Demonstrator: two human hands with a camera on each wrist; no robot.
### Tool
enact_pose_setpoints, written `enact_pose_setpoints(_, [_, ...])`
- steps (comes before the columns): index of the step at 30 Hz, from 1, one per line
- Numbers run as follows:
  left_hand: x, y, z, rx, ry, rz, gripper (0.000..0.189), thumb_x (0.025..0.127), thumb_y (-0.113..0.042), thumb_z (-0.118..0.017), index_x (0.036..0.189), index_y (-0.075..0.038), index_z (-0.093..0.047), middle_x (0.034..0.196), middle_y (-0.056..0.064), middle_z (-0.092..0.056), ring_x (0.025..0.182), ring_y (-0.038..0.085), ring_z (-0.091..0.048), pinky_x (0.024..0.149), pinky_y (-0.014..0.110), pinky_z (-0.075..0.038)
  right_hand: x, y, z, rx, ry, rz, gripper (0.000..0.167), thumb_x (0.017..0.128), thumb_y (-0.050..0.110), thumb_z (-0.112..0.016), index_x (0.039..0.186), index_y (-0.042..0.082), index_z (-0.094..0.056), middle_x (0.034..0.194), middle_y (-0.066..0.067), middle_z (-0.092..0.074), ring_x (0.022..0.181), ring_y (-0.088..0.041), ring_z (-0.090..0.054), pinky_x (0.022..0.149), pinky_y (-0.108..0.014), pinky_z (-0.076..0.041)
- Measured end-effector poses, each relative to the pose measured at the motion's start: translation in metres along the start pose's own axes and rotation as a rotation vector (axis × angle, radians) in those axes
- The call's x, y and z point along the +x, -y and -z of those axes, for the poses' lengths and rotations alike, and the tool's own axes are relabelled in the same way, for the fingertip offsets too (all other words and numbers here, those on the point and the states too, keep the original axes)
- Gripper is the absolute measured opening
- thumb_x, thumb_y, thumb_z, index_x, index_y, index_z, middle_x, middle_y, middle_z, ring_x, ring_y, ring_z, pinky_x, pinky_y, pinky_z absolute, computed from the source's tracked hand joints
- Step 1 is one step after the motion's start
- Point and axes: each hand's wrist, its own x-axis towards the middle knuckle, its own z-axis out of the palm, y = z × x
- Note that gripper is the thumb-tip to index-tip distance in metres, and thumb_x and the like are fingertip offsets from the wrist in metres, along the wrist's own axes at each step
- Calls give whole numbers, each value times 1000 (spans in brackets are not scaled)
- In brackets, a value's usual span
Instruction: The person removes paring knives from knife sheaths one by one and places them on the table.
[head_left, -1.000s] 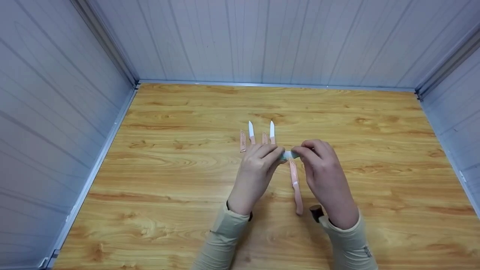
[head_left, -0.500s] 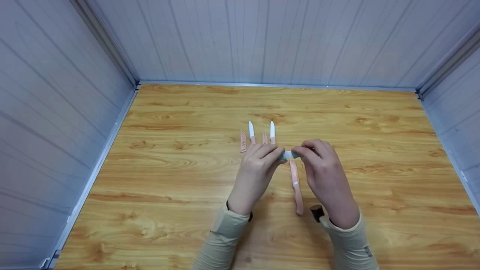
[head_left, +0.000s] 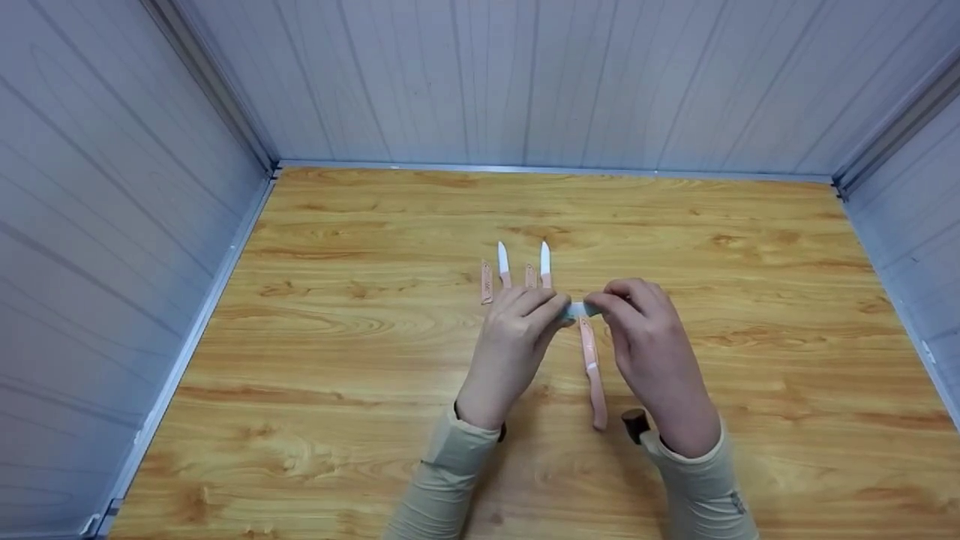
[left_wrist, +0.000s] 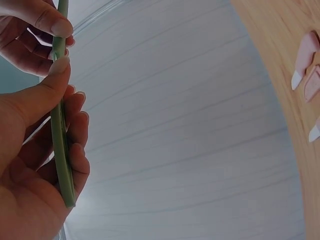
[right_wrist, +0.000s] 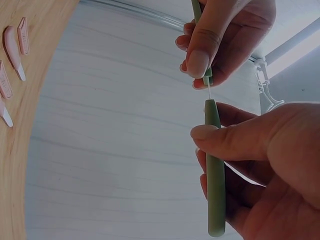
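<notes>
My left hand (head_left: 517, 330) grips a green knife sheath (left_wrist: 61, 155), thumb laid along one side and fingers behind it. Facing it, my right hand (head_left: 649, 337) pinches the green handle of a knife (right_wrist: 216, 195) between thumb and fingers. A short strip of white blade (right_wrist: 209, 92) shows between handle and sheath; the rest of the blade is inside. Below this in the head view lies a pink knife (head_left: 596, 397) in its pink sheath (head_left: 587, 339), with a little white at the joint.
Beyond my left hand lie two bare pink-handled knives with white blades (head_left: 502, 259), handles partly hidden by the hand. A pink sheath (head_left: 487, 283) lies left of each. Pale panel walls (head_left: 495, 82) enclose the wooden table (head_left: 337, 420) at the back and sides.
</notes>
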Motion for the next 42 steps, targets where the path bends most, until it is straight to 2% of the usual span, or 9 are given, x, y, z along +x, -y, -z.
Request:
enact_pose_setpoints(11, [-1,-1,1,-20,13,23,18,86,-15,-70,102,-6,-72,98,1,-67,91,17,-59,82,26,-45,-1,-1,0,10,-15,9,26,83,-15,-63,100,2,-70,97,-8,-59,88,-25,-52,79,-36,-42])
enact_pose_setpoints(20, [-1,-1,2,-23,9,24,19,86,-14,-71,102,-6,-72,99,1,-67,89,16,-58,79,25,-45,0,-1,1,-1,-6,8,25,83,-15,-63,100,2,-71,97,-8,-59,89,-26,-53,81,-37,-43])
enact_pose_setpoints(34, [-1,0,2,-17,13,24,20,86,-16,-70,103,-5,-72,101,2,-67,91,17,-58,82,26,-45,-1,-2,3,-15,34,-45,23,86,-12,-62,101,3,-71,100,-9,-59,94,-26,-53,84,-38,-43])
enact_pose_setpoints(42, [-1,1,2,-37,17,31,19,86,-15,-71,102,-5,-72,99,1,-67,90,16,-58,81,26,-45,-1,-2,3,-11,32,-48,23,85,-13,-62,101,2,-71,99,-9,-58,92,-26,-53,82,-39,-43])
